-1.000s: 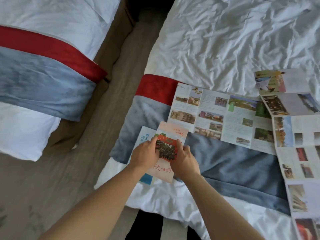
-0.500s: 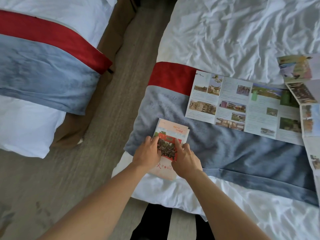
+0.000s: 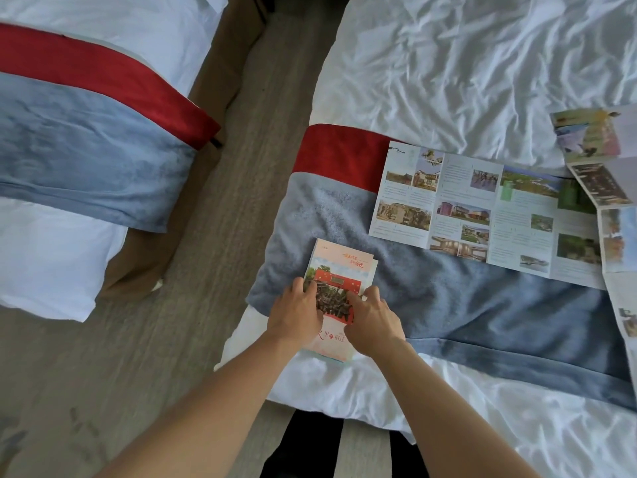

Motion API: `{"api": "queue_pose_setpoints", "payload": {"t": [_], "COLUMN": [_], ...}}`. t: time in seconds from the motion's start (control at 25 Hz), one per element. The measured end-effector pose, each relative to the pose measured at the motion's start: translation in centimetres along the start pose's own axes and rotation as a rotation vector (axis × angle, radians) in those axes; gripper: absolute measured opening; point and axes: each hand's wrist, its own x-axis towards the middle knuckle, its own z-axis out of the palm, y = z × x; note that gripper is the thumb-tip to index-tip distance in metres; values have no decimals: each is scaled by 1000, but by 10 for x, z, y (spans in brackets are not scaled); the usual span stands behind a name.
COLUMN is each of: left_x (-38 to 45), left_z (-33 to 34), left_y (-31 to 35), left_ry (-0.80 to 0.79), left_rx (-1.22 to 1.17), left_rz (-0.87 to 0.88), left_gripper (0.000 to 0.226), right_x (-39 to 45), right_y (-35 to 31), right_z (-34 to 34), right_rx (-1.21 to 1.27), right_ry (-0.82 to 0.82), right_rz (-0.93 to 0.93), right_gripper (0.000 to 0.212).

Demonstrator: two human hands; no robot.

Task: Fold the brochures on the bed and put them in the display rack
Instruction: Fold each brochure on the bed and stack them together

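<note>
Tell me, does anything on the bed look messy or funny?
A little. The folded brochure under the left hand and right hand isn't squared up: inner page edges peek out on its right side. Two unfolded brochures lie open, overlapping. The white sheet is rumpled.

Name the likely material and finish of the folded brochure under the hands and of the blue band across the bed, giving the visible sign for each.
Folded brochure: printed paper, probably lightly coated; thin stacked edges, sharp colour print, crisp corners.
Blue band: soft napped fabric, perhaps velvet or fleece; matte, with patchy light and dark shading where the pile lies differently.
</note>
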Motion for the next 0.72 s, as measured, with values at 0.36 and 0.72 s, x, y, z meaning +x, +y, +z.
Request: {"api": "queue_pose_setpoints", "payload": {"t": [0.36, 0.72], "left_x": [18, 77], "left_z": [-25, -79], "left_y": [22, 121], "left_ry": [98, 47], "left_rx": [-65, -149], "left_rz": [38, 28], "left_gripper": [28, 39], "right_x": [-1, -2], "right_y": [20, 108], "right_z": [-33, -131], "right_rx": [90, 103], "right_ry": [53, 156], "right_rz": [9, 60], "right_gripper": [41, 49]}}
